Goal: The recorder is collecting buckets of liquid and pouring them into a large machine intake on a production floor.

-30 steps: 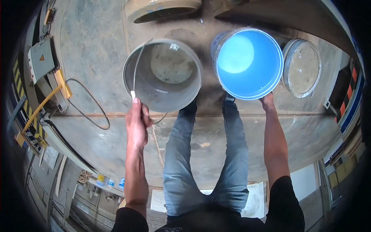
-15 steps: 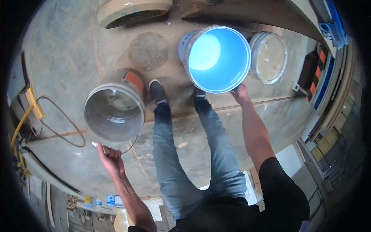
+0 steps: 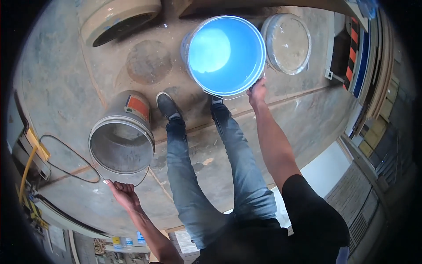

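With my left hand [image 3: 124,193] curled round its handle [image 3: 106,181], the grey bucket [image 3: 123,147] is just beyond, and the blue bucket [image 3: 226,55] beyond my right hand [image 3: 258,92], whose hold I cannot tell.

The person's left hand [image 3: 125,194] is clenching, thumb [image 3: 111,185] pointing ahead; the right hand [image 3: 258,91] is gripping farther forward.

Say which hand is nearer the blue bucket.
Right. The right hand is right at the near right side of the blue bucket; the left hand is well off to its left and closer to the body, by the grey bucket.
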The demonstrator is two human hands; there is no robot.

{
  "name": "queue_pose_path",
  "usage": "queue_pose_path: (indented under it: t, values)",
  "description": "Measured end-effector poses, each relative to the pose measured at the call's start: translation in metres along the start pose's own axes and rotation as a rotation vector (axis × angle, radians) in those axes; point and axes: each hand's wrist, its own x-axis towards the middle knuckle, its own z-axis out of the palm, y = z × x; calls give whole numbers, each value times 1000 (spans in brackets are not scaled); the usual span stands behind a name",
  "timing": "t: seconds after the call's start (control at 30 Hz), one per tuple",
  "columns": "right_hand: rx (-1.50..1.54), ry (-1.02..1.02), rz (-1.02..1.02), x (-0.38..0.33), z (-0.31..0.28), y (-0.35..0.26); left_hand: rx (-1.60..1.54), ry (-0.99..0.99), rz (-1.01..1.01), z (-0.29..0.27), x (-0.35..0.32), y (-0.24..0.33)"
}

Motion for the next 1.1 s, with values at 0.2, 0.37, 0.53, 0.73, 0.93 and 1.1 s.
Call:
queue_pose_path:
  t: [0.2, 0.37, 0.53, 0.73, 0.93, 1.1]
  values:
    - [-16, 95, -57, -51, 1, -45, -21, -40, -6, -7, 2, 6]
    - [-33, -33, -97, -116, 29, -91, 73, -69, -41, -30, 14, 1]
    - [-58, -280, -133, -136, 40, -127, 41, -212, -117, -35, 22, 17]
    - [182, -324, 118, -145, 52, -146, -28, -214, -91, -40, 22, 26]
    - [164, -384, 244, -152, 85, -168, 67, -255, -263, -21, 17, 34]
    - [117, -464, 286, -142, 96, -170, 16, -248, -286, -10, 17, 35]
